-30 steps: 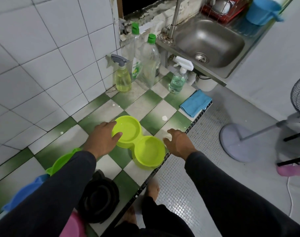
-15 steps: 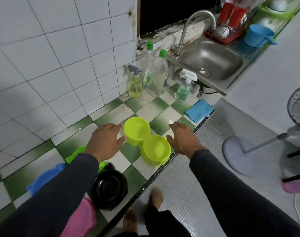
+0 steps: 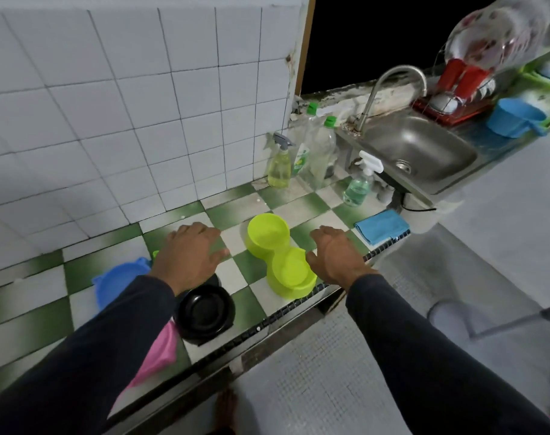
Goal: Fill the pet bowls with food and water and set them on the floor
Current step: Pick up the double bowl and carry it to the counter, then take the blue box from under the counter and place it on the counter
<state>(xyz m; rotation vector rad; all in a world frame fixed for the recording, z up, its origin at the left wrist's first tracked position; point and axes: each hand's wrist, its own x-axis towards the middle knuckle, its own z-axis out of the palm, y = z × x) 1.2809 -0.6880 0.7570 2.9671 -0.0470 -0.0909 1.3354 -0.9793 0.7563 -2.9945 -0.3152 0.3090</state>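
while both hands hover spread and empty, the double bowl (image 3: 280, 255) lies between them, long axis running away, right hand (image 3: 336, 255) touching its near rim, left hand (image 3: 189, 255) well apart.

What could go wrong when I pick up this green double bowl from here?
The green double bowl sits at the counter edge, so a nudge from your right hand might tip it to the floor. Your left hand hovers apart from it; a one-sided lift might tilt it.
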